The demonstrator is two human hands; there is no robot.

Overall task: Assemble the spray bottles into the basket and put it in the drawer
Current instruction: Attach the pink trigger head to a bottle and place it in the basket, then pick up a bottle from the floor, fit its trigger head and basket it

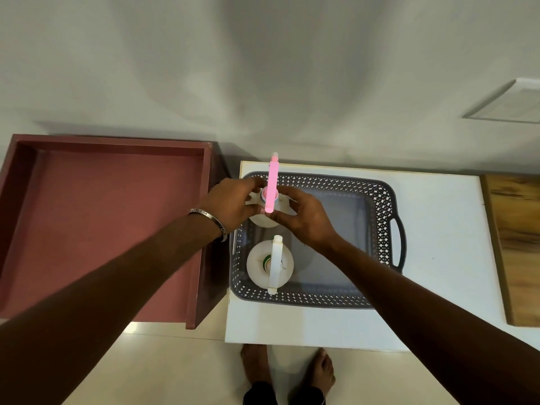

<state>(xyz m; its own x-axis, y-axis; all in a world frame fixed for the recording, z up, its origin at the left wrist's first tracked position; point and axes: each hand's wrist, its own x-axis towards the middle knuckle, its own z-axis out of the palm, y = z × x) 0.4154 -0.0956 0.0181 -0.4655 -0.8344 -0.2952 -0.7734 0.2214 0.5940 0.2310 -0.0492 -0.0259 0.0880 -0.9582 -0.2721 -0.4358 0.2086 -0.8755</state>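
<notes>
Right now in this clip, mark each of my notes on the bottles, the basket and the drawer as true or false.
1. Both hands hold the white bottle with the pink spray head. True: the left hand and right hand grip it from either side.
2. The white bottle with the white spray head lies on the table. False: it stands in the grey perforated plastic basket.
3. The basket sits in the open dark red wooden drawer. False: it rests on the white tabletop, right of the drawer.
4. The drawer holds no bottle. True.
5. The basket holds four bottles. False: two show.
</notes>
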